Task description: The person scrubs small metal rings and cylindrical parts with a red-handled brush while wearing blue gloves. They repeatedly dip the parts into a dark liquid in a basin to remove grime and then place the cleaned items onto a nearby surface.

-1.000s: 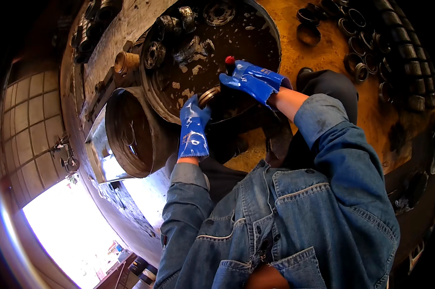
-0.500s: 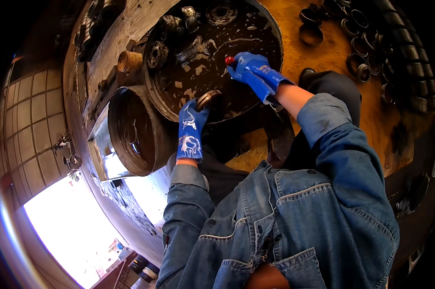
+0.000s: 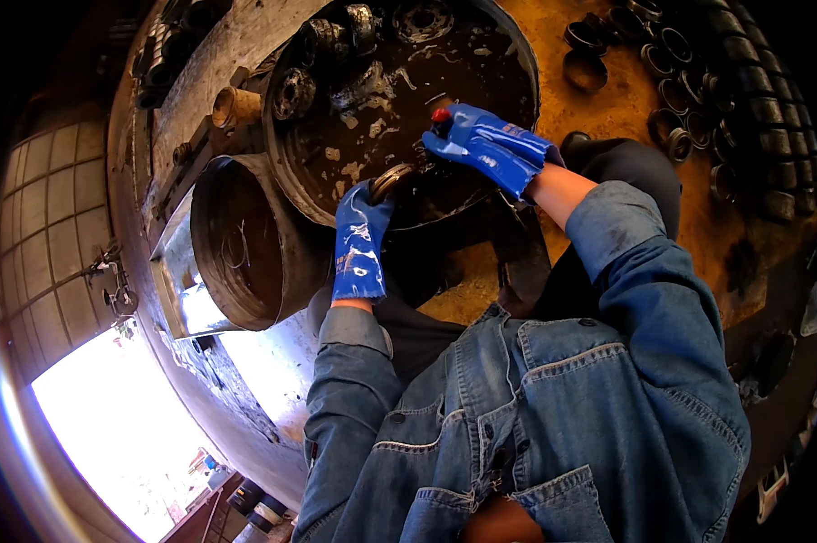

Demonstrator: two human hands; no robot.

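Observation:
Both my hands wear blue rubber gloves over a wide round tub (image 3: 537, 86) of dark, oily liquid. At its near rim, my left hand (image 3: 361, 242) grips a metal ring (image 3: 391, 182), which is tilted up on edge. My right hand (image 3: 490, 147) is closed around a tool to the right of the ring and slightly farther away. Only the tool's red end (image 3: 441, 115) shows clearly above the fingers; its working end is hidden or too dark to make out. Several dark, wet metal parts (image 3: 293, 94) lie along the tub's far left side.
A metal drum (image 3: 211, 244) with a dark inside stands left of the tub. Beyond it sits a rusty cylinder (image 3: 236, 107). Several loose rings (image 3: 586, 71) lie on the brown floor at the far right, beside rows of stacked dark cylinders (image 3: 775, 140).
My right hand has shifted slightly nearer and to the right, turning a little, with the red-ended tool still in it. My left hand keeps the ring at almost the same spot.

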